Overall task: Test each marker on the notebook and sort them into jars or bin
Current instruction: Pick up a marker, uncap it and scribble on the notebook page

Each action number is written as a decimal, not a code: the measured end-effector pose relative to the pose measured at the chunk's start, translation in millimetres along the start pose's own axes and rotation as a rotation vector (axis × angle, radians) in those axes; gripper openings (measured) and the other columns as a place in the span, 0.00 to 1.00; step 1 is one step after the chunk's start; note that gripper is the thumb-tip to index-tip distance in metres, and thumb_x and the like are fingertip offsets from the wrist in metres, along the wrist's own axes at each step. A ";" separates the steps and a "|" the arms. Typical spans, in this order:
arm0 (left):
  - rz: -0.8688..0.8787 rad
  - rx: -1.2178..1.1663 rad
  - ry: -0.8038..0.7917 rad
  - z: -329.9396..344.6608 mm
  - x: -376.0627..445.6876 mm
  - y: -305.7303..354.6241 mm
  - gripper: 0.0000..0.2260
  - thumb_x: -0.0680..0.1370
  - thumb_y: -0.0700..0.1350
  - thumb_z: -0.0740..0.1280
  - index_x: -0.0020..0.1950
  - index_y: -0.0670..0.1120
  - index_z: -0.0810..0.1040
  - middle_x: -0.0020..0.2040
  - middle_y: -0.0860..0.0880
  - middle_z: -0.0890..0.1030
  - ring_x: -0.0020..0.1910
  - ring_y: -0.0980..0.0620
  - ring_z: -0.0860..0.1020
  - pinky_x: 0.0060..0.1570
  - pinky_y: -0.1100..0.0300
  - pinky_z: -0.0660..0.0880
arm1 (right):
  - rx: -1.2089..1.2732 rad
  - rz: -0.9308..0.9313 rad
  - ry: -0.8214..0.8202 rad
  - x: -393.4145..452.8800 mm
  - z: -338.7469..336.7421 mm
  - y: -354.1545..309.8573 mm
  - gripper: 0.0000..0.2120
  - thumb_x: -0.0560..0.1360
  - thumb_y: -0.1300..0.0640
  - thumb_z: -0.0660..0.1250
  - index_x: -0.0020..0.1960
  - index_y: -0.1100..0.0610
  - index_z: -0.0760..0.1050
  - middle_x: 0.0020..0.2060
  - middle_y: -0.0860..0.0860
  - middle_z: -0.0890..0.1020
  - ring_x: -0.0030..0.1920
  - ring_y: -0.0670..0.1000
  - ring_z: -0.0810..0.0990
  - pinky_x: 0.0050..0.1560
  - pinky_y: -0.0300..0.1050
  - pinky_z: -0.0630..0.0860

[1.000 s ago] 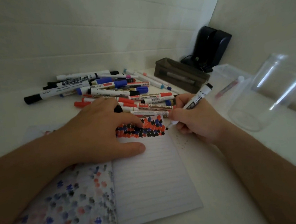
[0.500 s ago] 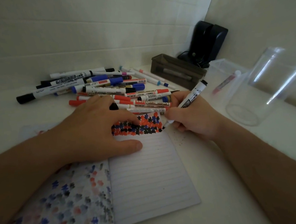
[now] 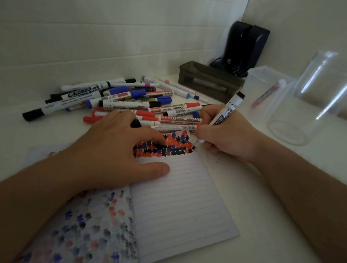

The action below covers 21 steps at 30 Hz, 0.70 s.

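Observation:
An open lined notebook point(image 3: 180, 207) lies in front of me, with rows of red, blue and black scribbles across the top of its right page. My left hand point(image 3: 115, 152) lies flat on the notebook, fingers spread, with a black cap under its fingertips. My right hand point(image 3: 227, 140) grips a white marker with a black end point(image 3: 228, 110), tip down at the right edge of the scribbles. A pile of markers point(image 3: 126, 102) lies behind the notebook. Two clear jars point(image 3: 313, 103) stand at the right; the nearer-left jar point(image 3: 269, 91) holds a pink marker point(image 3: 266, 94).
A dark rectangular bin point(image 3: 208, 80) sits behind the pile near the corner, with a marker inside. A black device with a cable point(image 3: 245, 46) stands in the wall corner. White walls close off the back and right.
The marker tip in my right hand has shifted slightly at the right end of the scribble rows. My left hand has stayed on the page.

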<state>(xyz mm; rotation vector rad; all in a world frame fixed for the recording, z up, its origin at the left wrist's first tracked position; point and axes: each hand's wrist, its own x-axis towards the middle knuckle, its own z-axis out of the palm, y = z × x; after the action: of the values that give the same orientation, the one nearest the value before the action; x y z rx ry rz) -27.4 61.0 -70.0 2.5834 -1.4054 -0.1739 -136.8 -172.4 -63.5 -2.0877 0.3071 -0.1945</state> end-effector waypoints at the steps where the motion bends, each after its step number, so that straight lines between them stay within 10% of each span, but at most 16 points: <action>1: 0.000 -0.001 -0.001 -0.2 0.1 0.4 0.35 0.61 0.84 0.50 0.66 0.79 0.63 0.53 0.65 0.63 0.55 0.60 0.63 0.55 0.56 0.65 | -0.013 -0.004 -0.010 -0.1 -0.7 0.6 0.12 0.75 0.67 0.71 0.37 0.63 0.70 0.29 0.44 0.82 0.28 0.45 0.77 0.33 0.44 0.76; 8: 0.017 0.001 0.039 1.3 -1.4 -0.3 0.32 0.65 0.81 0.51 0.68 0.76 0.63 0.52 0.63 0.64 0.54 0.60 0.63 0.56 0.56 0.66 | 0.095 -0.013 0.003 5.2 -3.1 7.0 0.18 0.75 0.66 0.71 0.31 0.53 0.71 0.30 0.47 0.81 0.29 0.48 0.75 0.30 0.42 0.72; 14: 0.015 -0.342 0.228 0.4 -1.3 1.6 0.18 0.84 0.45 0.60 0.69 0.63 0.63 0.51 0.61 0.78 0.48 0.66 0.75 0.41 0.69 0.71 | 0.394 -0.048 -0.039 3.1 -8.6 4.4 0.16 0.76 0.71 0.68 0.34 0.59 0.69 0.27 0.52 0.75 0.25 0.47 0.68 0.23 0.37 0.65; 21: 0.055 -0.458 0.240 -1.5 -2.8 1.4 0.11 0.82 0.47 0.66 0.58 0.61 0.67 0.55 0.63 0.82 0.54 0.69 0.78 0.46 0.73 0.73 | 0.843 -0.133 -0.321 -0.4 -2.1 -5.1 0.14 0.68 0.56 0.82 0.46 0.60 0.79 0.34 0.56 0.79 0.31 0.50 0.77 0.29 0.37 0.75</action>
<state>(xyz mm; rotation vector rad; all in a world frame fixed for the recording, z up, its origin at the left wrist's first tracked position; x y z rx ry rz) -29.8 62.8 -68.2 2.1125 -1.1854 -0.1502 -137.0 -171.5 -58.1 -1.2701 -0.1074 -0.0467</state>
